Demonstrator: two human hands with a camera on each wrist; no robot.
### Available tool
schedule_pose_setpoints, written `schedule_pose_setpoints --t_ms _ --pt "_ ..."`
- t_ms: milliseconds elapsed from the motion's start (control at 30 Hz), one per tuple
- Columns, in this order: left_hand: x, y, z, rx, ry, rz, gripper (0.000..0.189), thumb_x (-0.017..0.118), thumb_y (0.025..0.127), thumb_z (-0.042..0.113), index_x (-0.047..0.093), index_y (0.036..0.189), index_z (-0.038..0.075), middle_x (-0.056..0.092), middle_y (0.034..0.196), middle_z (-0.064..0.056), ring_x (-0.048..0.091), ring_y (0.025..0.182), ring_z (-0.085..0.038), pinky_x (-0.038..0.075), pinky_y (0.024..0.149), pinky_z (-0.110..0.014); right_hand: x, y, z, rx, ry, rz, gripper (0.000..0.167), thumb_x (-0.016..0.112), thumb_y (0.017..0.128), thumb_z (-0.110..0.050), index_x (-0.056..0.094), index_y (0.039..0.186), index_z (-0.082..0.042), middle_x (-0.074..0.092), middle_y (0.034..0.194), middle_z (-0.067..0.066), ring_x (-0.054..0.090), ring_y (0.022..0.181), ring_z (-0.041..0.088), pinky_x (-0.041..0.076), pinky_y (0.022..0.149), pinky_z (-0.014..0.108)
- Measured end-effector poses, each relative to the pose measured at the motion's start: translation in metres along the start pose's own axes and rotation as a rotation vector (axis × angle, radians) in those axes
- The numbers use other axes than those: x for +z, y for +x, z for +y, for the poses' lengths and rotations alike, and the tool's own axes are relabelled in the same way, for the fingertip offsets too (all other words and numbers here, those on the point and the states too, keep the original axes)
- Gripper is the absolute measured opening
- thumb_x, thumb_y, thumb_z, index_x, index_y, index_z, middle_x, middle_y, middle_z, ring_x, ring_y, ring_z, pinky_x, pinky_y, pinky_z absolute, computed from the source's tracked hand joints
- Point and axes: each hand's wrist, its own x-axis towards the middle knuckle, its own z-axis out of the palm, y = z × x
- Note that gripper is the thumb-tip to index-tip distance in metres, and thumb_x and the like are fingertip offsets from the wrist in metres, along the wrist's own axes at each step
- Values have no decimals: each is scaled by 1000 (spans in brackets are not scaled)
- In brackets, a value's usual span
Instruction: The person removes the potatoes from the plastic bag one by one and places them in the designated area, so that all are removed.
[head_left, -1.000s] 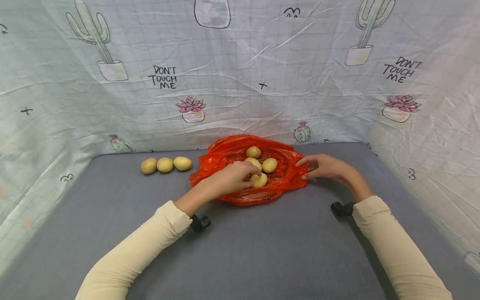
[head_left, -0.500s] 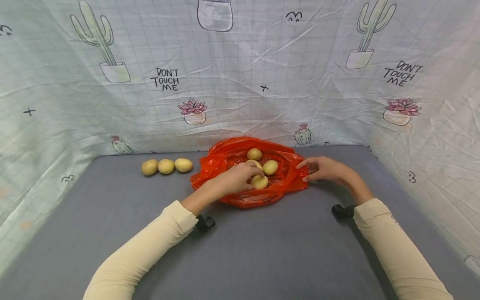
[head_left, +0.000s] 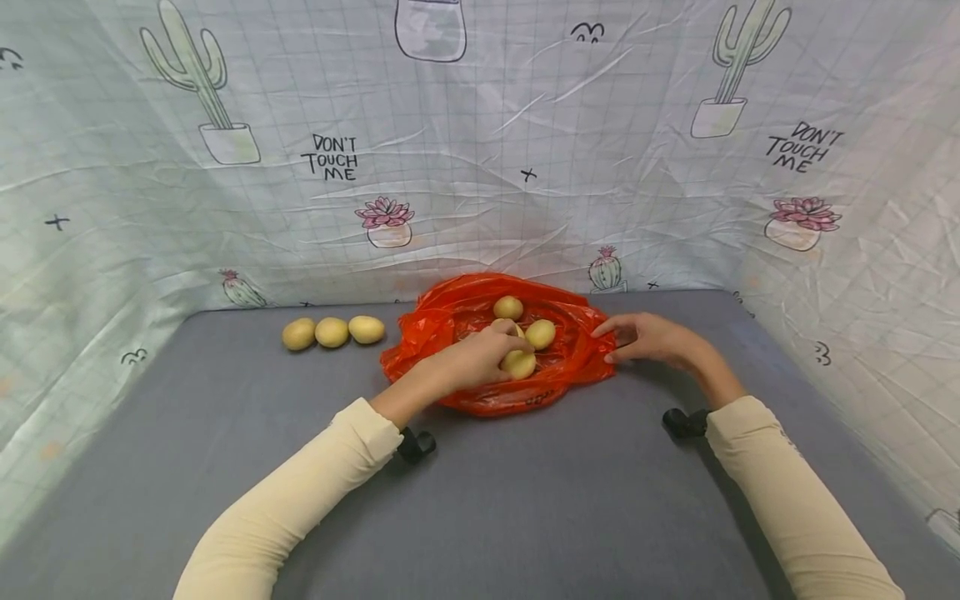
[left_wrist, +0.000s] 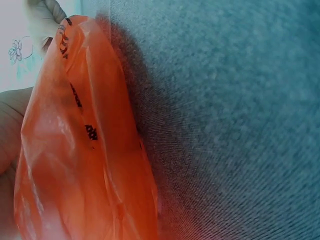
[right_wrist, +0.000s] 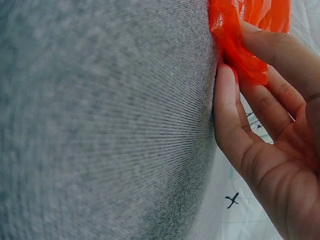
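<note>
words "don't touch me" can be read two times on the cloth behind the table. red bag carries black print on its front wall; the left wrist view shows this print larger, but i cannot read it.

the left hand pinches one potato inside the bag. this potato is seen only in the head view, because the bag's wall hides it from the left wrist view. three more potatoes lie in the bag, one partly covered by the left hand, and a row of three lies on the table, left of the bag.

the right hand holds the bag's edge; the right wrist view shows closely the folded plastic between its thumb and fingers.
</note>
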Motion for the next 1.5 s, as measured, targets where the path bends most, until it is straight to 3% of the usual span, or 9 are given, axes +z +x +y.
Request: schedule_pose_setpoints --t_ms 233,333,633,767,967,1067,1300,1500 --pt "-4 8 -1 53 -9 -22 35 78 89 6 70 123 10 63 122 -6 53 115 -21 48 100 -35 -1 -2 1 11 3 3 48 77 91 -9 61 135 -1 60 129 19 56 105 26 51 79 30" --pt "-8 15 -3 87 -14 -90 32 75 91 7 69 122 11 66 119 -2 55 112 -20 46 102 -33 -1 -3 2 17 3 0 48 77 91 -10 61 135 -1 61 130 19 57 108 27 52 81 30" --pt "-32 36 0 89 40 -375 37 75 91 9 65 126 15 63 111 0 51 94 -17 45 82 -24 -1 -5 6 11 -8 15 47 77 90 -9 62 134 -1 61 129 19 58 108 28 52 80 29" --pt "-41 40 1 117 82 -464 40 76 92 13 63 129 16 61 117 -1 52 101 -19 45 87 -25 -1 -4 3 16 -56 20 46 78 90 -11 63 133 -3 62 127 18 57 105 26 51 80 31" --pt "-44 53 1 217 126 -585 51 78 91 14 60 138 18 60 127 1 53 115 -22 44 103 -29 -1 -1 3 16 -90 16 46 77 91 -14 63 133 -4 63 130 18 60 111 29 52 85 32" --pt "-41 56 0 234 173 -605 54 77 92 14 59 142 21 60 131 4 52 116 -18 43 108 -30 0 1 2 1 -105 15 45 78 91 -15 63 133 -5 62 132 19 60 115 30 52 88 32" --pt "-34 55 -2 223 245 -551 44 76 90 9 65 133 18 63 125 2 53 112 -17 46 105 -33 1 3 0 -4 -96 21 45 78 90 -12 64 132 -4 62 131 17 59 111 28 50 86 31" --pt "-35 50 -2 302 300 -560 47 72 91 8 62 136 16 59 135 -3 52 120 -19 43 110 -36 0 1 2 -19 -65 12 45 77 90 -10 63 133 -1 62 128 18 59 107 28 51 81 30"
